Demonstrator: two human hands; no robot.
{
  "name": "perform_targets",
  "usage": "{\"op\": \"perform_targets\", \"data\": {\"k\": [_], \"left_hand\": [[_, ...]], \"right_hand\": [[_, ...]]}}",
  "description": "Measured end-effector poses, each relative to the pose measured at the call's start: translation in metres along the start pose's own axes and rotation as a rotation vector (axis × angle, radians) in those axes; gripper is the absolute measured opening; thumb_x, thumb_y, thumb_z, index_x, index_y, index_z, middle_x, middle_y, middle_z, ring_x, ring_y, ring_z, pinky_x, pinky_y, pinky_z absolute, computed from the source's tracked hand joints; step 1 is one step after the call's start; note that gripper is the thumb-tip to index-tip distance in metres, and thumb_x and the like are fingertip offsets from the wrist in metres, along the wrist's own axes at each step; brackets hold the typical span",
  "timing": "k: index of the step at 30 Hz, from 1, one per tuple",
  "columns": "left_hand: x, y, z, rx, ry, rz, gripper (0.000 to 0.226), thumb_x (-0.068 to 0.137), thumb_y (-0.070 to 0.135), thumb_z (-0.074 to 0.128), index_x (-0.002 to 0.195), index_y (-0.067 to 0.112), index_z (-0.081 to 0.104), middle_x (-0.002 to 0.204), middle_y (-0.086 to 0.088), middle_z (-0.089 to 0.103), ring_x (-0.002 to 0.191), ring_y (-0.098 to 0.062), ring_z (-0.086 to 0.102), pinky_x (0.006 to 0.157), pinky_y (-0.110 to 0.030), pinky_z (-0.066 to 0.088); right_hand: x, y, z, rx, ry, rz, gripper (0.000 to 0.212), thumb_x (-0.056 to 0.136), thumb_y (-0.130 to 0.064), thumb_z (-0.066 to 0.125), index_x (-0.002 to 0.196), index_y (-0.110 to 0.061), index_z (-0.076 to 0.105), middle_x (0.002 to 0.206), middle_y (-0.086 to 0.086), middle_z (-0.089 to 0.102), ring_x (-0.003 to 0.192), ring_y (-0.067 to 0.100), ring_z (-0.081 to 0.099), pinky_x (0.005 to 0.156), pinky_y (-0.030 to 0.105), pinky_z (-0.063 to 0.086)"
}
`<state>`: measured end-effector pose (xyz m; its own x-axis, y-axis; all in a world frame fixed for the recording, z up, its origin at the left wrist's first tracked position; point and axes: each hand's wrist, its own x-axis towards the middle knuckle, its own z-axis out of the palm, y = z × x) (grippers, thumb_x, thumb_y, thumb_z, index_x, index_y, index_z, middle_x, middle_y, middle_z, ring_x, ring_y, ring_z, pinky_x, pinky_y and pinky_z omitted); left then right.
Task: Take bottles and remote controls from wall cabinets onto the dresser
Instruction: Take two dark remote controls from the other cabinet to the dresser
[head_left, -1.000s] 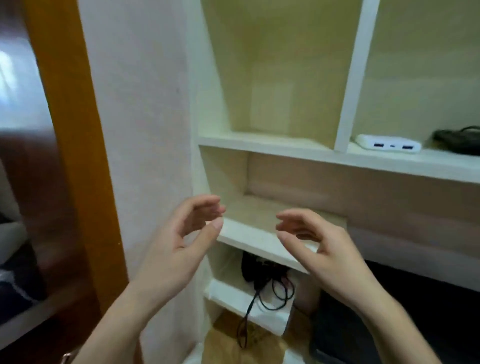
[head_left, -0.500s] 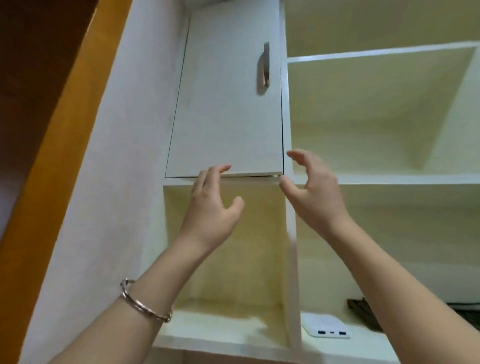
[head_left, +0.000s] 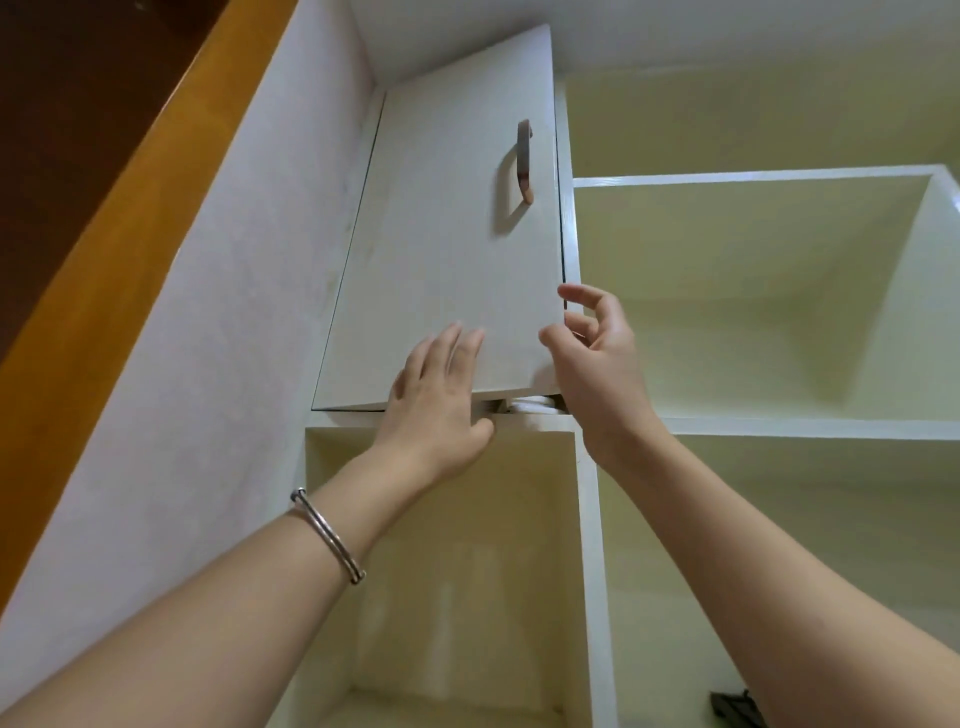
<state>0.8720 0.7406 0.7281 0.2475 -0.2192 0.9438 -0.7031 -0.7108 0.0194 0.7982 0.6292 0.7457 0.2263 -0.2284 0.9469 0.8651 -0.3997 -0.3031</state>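
A white wall cabinet door (head_left: 452, 244) with a brown handle (head_left: 523, 162) hangs overhead, swung out a little at its lower right corner. My left hand (head_left: 441, 400) lies flat on the door's bottom edge with its fingers spread. The thumb and fingers of my right hand (head_left: 597, 358) pinch the door's lower right edge. Through the gap under the door shows something white and rounded (head_left: 530, 404); I cannot tell what it is. No bottle or remote control is clearly in view.
Open cream shelf compartments (head_left: 753, 291) lie to the right of the door and below it (head_left: 467, 571). A white wall (head_left: 208, 338) and an orange wooden frame (head_left: 104, 218) stand to the left. A dark object (head_left: 735, 707) lies on a lower shelf at the bottom right.
The view tilted up from the low shelves to the wall cabinet. Both hands rose to the door's lower edge, and the door now stands slightly ajar.
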Motion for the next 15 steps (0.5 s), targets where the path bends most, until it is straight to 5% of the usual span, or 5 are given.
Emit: {"op": "perform_targets", "data": {"k": [4, 9, 12, 15], "left_hand": [[0.002, 0.008, -0.015, 0.014, 0.158, 0.145, 0.078, 0.086, 0.027, 0.055, 0.149, 0.03, 0.009, 0.159, 0.004, 0.012, 0.145, -0.021, 0.012, 0.118, -0.035, 0.014], [-0.005, 0.01, -0.045, -0.048, 0.37, 0.26, 0.075, 0.081, 0.018, 0.056, 0.144, 0.035, 0.02, 0.151, -0.002, 0.032, 0.13, -0.029, 0.042, 0.097, -0.047, 0.047], [-0.016, 0.005, -0.077, -0.115, 0.565, 0.326, 0.067, 0.079, 0.01, 0.056, 0.131, 0.035, 0.021, 0.136, -0.008, 0.049, 0.086, -0.031, 0.066, 0.061, -0.041, 0.058], [-0.032, -0.004, -0.104, -0.034, 0.607, 0.275, 0.052, 0.083, 0.015, 0.062, 0.128, 0.026, 0.04, 0.133, -0.004, 0.053, 0.094, -0.012, 0.064, 0.066, -0.025, 0.056]], "right_hand": [[-0.006, -0.016, 0.001, 0.177, 0.018, -0.085, 0.028, 0.089, 0.001, 0.044, 0.091, -0.026, 0.051, 0.07, -0.005, 0.061, 0.049, 0.0, 0.053, 0.049, 0.013, 0.045], [-0.01, -0.041, 0.014, 0.324, -0.046, -0.217, 0.029, 0.09, 0.003, 0.042, 0.086, -0.024, 0.054, 0.078, 0.005, 0.066, 0.075, 0.018, 0.06, 0.075, 0.036, 0.049], [-0.009, -0.059, 0.033, 0.465, -0.241, -0.27, 0.03, 0.092, 0.001, 0.039, 0.091, -0.024, 0.055, 0.087, 0.005, 0.069, 0.08, 0.011, 0.065, 0.079, 0.023, 0.052], [-0.007, -0.062, 0.055, 0.51, -0.386, -0.24, 0.029, 0.094, -0.003, 0.034, 0.106, -0.022, 0.054, 0.109, 0.006, 0.066, 0.099, 0.009, 0.064, 0.091, 0.017, 0.048]]}}
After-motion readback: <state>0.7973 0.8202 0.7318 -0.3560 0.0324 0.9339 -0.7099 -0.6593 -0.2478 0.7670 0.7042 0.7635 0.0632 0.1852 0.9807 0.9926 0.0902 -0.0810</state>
